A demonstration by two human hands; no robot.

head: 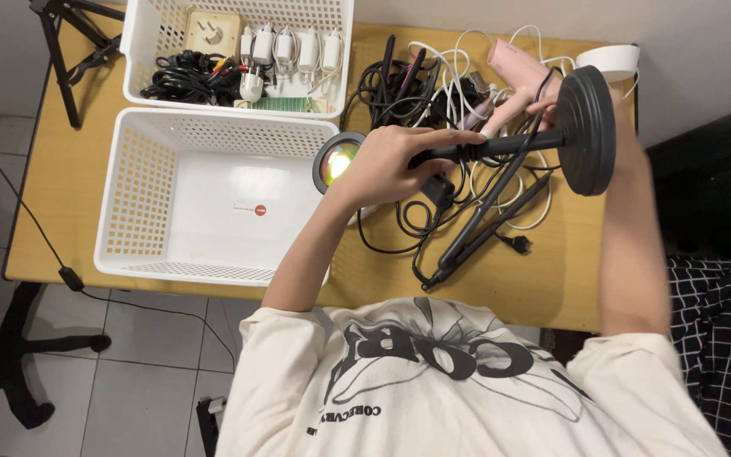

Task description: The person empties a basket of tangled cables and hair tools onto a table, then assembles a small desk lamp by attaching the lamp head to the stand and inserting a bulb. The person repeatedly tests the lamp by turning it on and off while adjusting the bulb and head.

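Over a wooden bench point(69, 169) strewn with tangled cables point(433, 85), a dark lamp point(518, 144) is held lying sideways in the air. The left hand point(391, 161) is wrapped around its stem near the glowing head; the right hand point(552, 106), mostly hidden, seems to grip the round base. An empty white basket point(141, 190) sits just left, a pink hairdryer point(513, 72) behind.

Black lamp point(501, 145) with a dark grey round base point(586, 131), its lens point(338, 161) glinting rainbow. At two o'clock of it, a pink hair dryer point(513, 72). White perforated baskets point(141, 190) at nine o'clock on the tan wooden table point(61, 169). Cream shirt point(458, 389) with black print; black-and-white check cloth point(721, 338) at four.
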